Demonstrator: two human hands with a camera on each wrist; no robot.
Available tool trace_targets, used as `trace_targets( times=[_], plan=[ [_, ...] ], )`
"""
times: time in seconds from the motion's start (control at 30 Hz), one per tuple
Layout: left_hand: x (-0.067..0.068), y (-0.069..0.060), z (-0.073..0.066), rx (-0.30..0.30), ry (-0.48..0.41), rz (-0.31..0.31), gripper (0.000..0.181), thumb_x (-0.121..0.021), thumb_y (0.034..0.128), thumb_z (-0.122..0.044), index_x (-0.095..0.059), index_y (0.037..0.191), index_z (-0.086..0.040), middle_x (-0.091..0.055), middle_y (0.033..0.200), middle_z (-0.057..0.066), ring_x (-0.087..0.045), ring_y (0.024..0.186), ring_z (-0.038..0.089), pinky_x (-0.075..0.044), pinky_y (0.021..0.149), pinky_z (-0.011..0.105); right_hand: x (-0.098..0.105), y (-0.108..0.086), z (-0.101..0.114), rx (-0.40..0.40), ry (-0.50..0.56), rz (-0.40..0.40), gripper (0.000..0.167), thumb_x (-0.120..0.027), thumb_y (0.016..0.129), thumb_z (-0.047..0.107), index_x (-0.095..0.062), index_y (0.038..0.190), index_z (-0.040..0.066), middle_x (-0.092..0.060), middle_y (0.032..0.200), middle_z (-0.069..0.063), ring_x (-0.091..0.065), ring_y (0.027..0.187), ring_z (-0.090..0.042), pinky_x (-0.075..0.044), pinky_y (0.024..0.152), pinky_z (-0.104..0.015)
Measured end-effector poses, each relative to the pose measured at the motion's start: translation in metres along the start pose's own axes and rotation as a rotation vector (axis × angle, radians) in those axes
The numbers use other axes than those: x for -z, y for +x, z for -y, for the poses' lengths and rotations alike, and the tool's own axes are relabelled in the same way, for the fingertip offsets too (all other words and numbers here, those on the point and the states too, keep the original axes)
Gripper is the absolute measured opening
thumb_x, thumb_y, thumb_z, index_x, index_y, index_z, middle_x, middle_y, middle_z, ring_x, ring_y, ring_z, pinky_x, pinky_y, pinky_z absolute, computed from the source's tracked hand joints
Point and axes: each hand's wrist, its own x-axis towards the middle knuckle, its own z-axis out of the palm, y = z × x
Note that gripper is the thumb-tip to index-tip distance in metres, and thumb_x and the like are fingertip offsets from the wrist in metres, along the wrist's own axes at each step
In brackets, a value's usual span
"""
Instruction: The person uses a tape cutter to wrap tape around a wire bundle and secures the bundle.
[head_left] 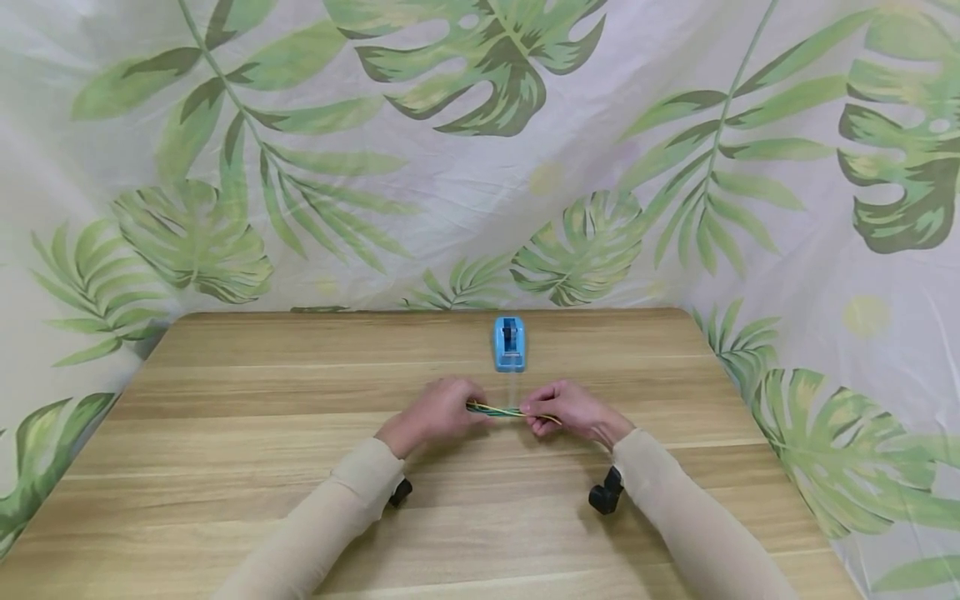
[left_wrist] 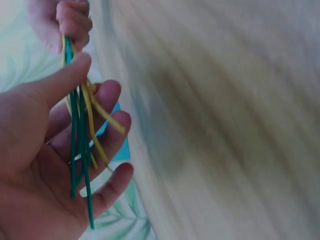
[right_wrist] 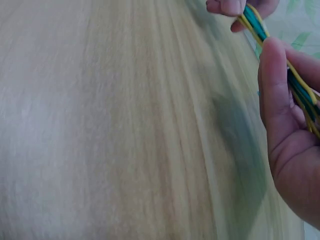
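Observation:
A thin bundle of green and yellow wires [head_left: 501,412] stretches between both hands, just above the table. My left hand [head_left: 442,407] pinches it between thumb and fingers; in the left wrist view the loose wire ends [left_wrist: 82,145] hang over the palm. On the other side my right hand [head_left: 573,410] holds the bundle with thumb and fingers, and in the right wrist view more wire [right_wrist: 302,95] runs along inside that hand. A clear strip of tape [head_left: 513,390] reaches from the blue tape dispenser [head_left: 509,364] toward the middle of the bundle; whether it sticks there I cannot tell.
Beneath the hands lies a wood-grain table [head_left: 247,467]. A leaf-print cloth [head_left: 465,200] hangs behind its far edge and down the sides. Black wrist devices [head_left: 604,493] show under both sleeves.

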Motion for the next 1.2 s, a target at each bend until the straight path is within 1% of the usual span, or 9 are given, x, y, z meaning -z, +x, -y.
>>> trace_targets(
  times=[0.13,0.23,0.37,0.47,0.6,0.77,0.93,1.03,1.2],
  plan=[
    [0.007,-0.002,0.013,0.056,-0.122,0.011,0.024,-0.082,0.0848,-0.039,-0.076,0.092,-0.017,-0.067,0.081,-0.007,-0.058,0.071,0.014,-0.049,0.063,0.032,0.001,0.000,-0.002,0.030,-0.041,-0.013,0.017,-0.064,0.097,0.000,-0.070,0.107,-0.012,-0.069,0.082,-0.016,-0.065,0.066,-0.013,-0.058,0.064,-0.025],
    [0.011,-0.003,0.025,0.128,-0.250,-0.020,0.033,-0.075,0.0886,-0.048,-0.076,0.098,-0.017,-0.068,0.086,-0.005,-0.061,0.074,0.015,-0.051,0.063,0.032,0.003,-0.001,-0.004,0.053,-0.074,-0.022,0.017,-0.066,0.096,0.001,-0.071,0.107,-0.011,-0.070,0.084,-0.019,-0.066,0.067,-0.014,-0.058,0.065,-0.027],
    [0.016,-0.003,0.038,0.259,-0.524,-0.008,0.056,-0.061,0.0961,-0.056,-0.071,0.115,-0.005,-0.069,0.095,0.008,-0.066,0.077,0.022,-0.057,0.065,0.035,0.005,-0.002,-0.004,0.086,-0.135,-0.032,0.017,-0.068,0.096,0.004,-0.072,0.106,-0.009,-0.070,0.087,-0.022,-0.067,0.067,-0.016,-0.059,0.066,-0.028],
    [0.019,-0.004,0.044,0.361,-0.725,0.081,0.073,-0.055,0.0952,-0.064,-0.063,0.126,0.001,-0.067,0.104,0.016,-0.068,0.078,0.028,-0.059,0.066,0.040,0.005,-0.003,-0.002,0.112,-0.156,-0.034,0.016,-0.068,0.095,0.005,-0.073,0.105,-0.008,-0.070,0.087,-0.024,-0.067,0.067,-0.016,-0.059,0.065,-0.029],
    [0.020,-0.004,0.047,0.422,-0.858,0.217,0.085,-0.049,0.0930,-0.073,-0.055,0.136,0.001,-0.068,0.109,0.019,-0.068,0.076,0.026,-0.059,0.068,0.037,0.003,-0.003,-0.001,0.150,-0.155,-0.028,0.017,-0.068,0.096,0.005,-0.073,0.104,-0.009,-0.070,0.087,-0.026,-0.067,0.067,-0.015,-0.059,0.065,-0.029],
    [0.018,-0.004,0.048,0.448,-0.949,0.330,0.094,-0.043,0.0912,-0.078,-0.046,0.143,0.000,-0.071,0.100,0.020,-0.064,0.067,0.021,-0.057,0.063,0.031,0.004,-0.002,-0.002,0.180,-0.149,-0.024,0.018,-0.067,0.096,0.004,-0.072,0.105,-0.012,-0.069,0.088,-0.028,-0.066,0.067,-0.014,-0.058,0.064,-0.028],
    [0.017,-0.001,0.047,0.467,-0.993,0.360,0.082,-0.055,0.0909,-0.071,-0.051,0.137,-0.003,-0.063,0.088,0.011,-0.059,0.060,0.016,-0.054,0.056,0.027,0.006,-0.002,-0.002,0.206,-0.165,-0.017,0.019,-0.067,0.097,0.004,-0.072,0.106,-0.012,-0.069,0.089,-0.030,-0.066,0.067,-0.014,-0.058,0.064,-0.028],
    [0.017,0.000,0.047,0.449,-0.998,0.363,0.063,-0.057,0.0955,-0.061,-0.061,0.122,-0.004,-0.058,0.082,0.007,-0.057,0.057,0.014,-0.053,0.054,0.025,0.006,-0.002,0.000,0.216,-0.180,-0.020,0.019,-0.067,0.096,0.004,-0.071,0.106,-0.012,-0.068,0.090,-0.032,-0.066,0.068,-0.014,-0.058,0.064,-0.028],
    [0.017,0.000,0.044,0.412,-0.963,0.398,0.041,-0.061,0.1000,-0.043,-0.065,0.099,-0.003,-0.055,0.072,0.002,-0.056,0.054,0.013,-0.052,0.052,0.026,0.006,-0.003,0.002,0.242,-0.210,-0.025,0.018,-0.067,0.096,0.001,-0.071,0.106,-0.013,-0.068,0.088,-0.031,-0.066,0.067,-0.014,-0.059,0.064,-0.028]
  ],
)
